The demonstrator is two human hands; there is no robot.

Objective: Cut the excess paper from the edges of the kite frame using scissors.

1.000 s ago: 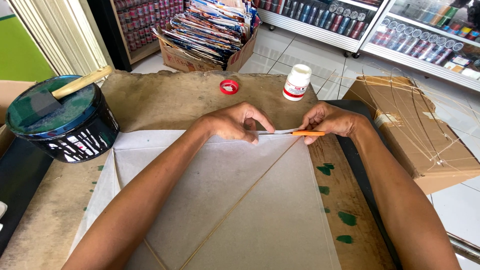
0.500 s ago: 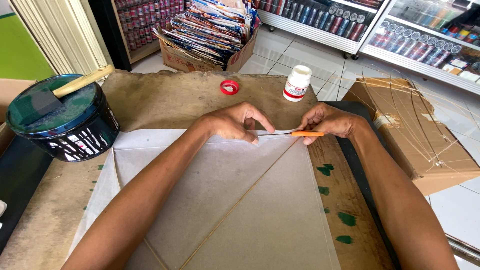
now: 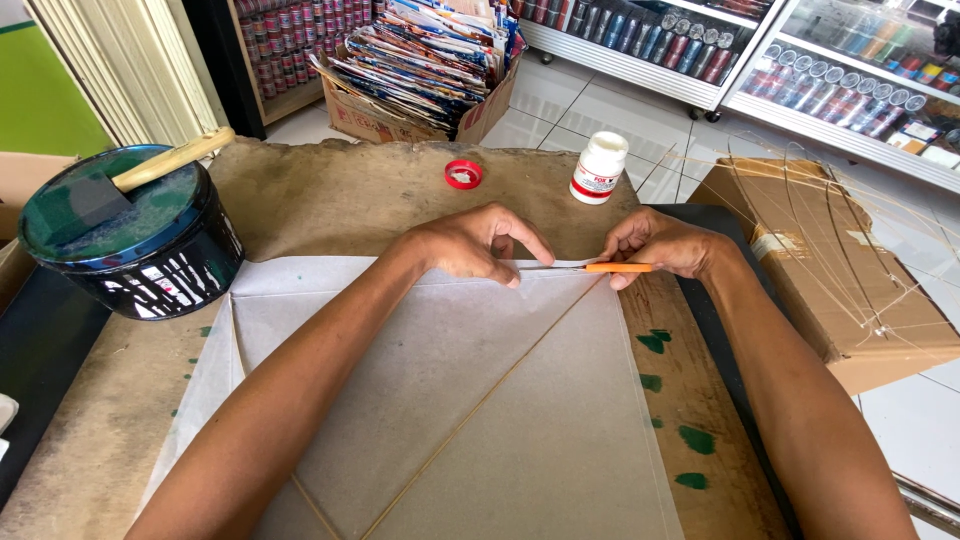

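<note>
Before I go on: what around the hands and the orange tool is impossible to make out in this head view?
- Tip of the orange-handled tool: hidden under the left hand; whether it cuts the grey paper sheet is unclear.
- Right hand grip: fingers curl over the handle's end.
- Paper's near corners: cut off by the bottom edge and covered by the forearms.
- Black tub contents: lid closed.

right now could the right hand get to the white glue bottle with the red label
Probably yes: the white glue bottle stands uncapped just beyond the right hand with bare tabletop between, though that hand holds an orange-handled knife.
</note>
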